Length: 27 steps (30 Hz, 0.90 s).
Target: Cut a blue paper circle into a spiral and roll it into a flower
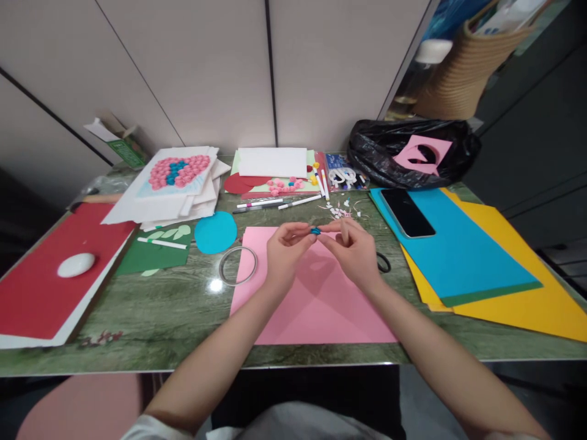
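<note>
Between the fingertips of both hands is a small twisted piece of blue paper (315, 231), held above a stack of pink paper (321, 299). My left hand (288, 253) pinches it from the left, thumb and index finger together. From the other side my right hand (353, 252) grips it in the same way. A grey ring that looks like a tape roll (221, 269) lies at the pink stack's left edge. Beside my right hand a black loop (384, 263) shows, perhaps a scissors handle; the rest of it is hidden.
Left are a blue paper circle (215, 232), green paper (131, 255), red sheets (41, 287) and a picture with pink and blue paper balls (178, 173). Markers (300, 201) and paper scraps (342, 211) lie behind. Right are a phone (408, 212), blue sheets (477, 256) and a black bag (380, 153).
</note>
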### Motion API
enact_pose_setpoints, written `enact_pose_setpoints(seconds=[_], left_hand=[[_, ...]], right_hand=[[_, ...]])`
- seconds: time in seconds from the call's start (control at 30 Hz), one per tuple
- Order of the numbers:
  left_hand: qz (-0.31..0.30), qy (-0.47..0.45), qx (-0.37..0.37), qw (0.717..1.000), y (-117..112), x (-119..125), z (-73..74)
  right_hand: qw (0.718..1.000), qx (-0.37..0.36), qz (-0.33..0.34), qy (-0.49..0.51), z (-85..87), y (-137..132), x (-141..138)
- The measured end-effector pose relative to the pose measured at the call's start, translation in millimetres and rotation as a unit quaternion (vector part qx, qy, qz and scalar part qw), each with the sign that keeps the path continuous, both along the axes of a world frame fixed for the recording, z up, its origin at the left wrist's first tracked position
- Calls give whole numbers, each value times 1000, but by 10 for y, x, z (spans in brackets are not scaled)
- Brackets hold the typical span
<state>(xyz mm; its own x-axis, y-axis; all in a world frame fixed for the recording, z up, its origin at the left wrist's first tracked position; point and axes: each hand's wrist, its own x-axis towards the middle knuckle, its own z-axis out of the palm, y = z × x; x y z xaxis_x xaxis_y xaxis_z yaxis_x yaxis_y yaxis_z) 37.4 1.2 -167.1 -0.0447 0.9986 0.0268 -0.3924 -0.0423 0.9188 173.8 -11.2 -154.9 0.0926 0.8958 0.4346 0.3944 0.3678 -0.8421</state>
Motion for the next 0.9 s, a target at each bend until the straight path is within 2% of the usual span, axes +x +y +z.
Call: enact_pose_setpoints(seconds=[0.27, 0.43, 0.5, 0.63, 0.73, 0.9], left_hand=[[9, -7, 6, 1000, -25, 16, 12], [13, 21, 13, 1000, -35, 11, 15], [8, 21, 8, 1000, -31, 11, 10], [-26, -6, -4, 1000, -10, 2, -15], [-40, -18, 0, 999, 6, -5, -31], [-33, -5, -9, 999, 8, -1, -40]], right_hand=[[998, 53, -13, 2, -15, -15, -13], [998, 67, -11, -2, -17, -15, -7], [999, 47, -12, 5, -21, -16, -3], [998, -47, 13, 25, -25, -16, 7], [997, -51, 45, 33, -27, -2, 13], [996, -47, 47, 59, -51, 24, 16]])
